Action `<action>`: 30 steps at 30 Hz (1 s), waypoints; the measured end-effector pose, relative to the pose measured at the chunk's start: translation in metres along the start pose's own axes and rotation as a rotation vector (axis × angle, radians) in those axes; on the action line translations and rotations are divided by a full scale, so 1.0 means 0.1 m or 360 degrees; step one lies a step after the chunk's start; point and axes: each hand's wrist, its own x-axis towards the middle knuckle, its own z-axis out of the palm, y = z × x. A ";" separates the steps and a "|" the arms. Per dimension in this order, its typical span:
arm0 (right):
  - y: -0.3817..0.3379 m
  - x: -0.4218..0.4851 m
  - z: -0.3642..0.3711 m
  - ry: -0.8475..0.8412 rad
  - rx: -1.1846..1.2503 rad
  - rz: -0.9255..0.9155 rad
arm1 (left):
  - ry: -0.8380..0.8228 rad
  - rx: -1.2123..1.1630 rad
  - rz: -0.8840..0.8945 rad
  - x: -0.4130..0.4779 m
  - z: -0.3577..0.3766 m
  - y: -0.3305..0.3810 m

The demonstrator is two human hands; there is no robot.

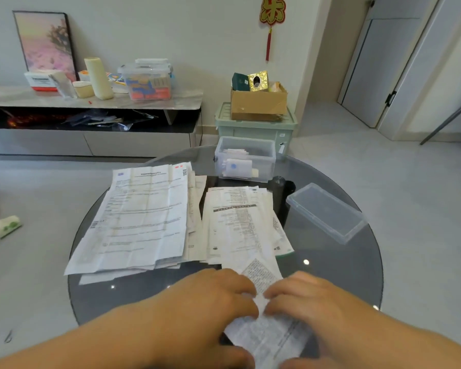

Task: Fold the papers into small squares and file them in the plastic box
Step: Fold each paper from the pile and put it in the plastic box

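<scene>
A long printed paper [264, 334] lies at the near edge of the round glass table [357, 272]. My left hand [210, 302] and my right hand [312, 299] both rest on it, curled fingertips pinching a crease at its middle. Two piles of unfolded papers lie beyond: a large creased sheet [141, 219] on the left, narrower slips [240, 225] on the right. The clear plastic box [246, 161] stands open at the table's far side with several folded papers inside. Its lid [328, 211] lies upside down to the right.
A dark cylinder [280, 195] stands between the slips and the lid. Beyond the table are a green crate [253, 126] with a cardboard box [258, 102] on it, and a low cabinet [91, 102] with clutter. A wrapped roll [4, 226] lies on the floor left.
</scene>
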 end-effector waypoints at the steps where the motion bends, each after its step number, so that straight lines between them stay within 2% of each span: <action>1: -0.07 -0.05 0.01 -0.0033 -0.0041 0.0041 | -0.0026 0.0050 0.0006 -0.04 0.02 0.03; 4: -0.25 -0.17 0.01 -0.0015 -0.0057 0.0152 | -0.0029 0.0154 -0.0023 -0.11 0.06 0.12; 12: -0.31 -0.32 0.20 0.0085 0.0004 0.0173 | 0.0144 0.0009 -0.0200 -0.13 0.20 0.16; 22: -0.27 -0.41 0.37 0.0245 -0.0162 0.0033 | 0.0097 0.0028 -0.0187 -0.16 0.25 0.17; 27: -0.30 -0.39 0.42 0.0370 -0.0086 -0.0002 | 0.0001 0.0013 -0.0164 -0.21 0.28 0.22; 30: -0.27 -0.34 0.44 0.0459 0.0061 0.0013 | 0.0054 -0.0119 -0.0177 -0.22 0.32 0.24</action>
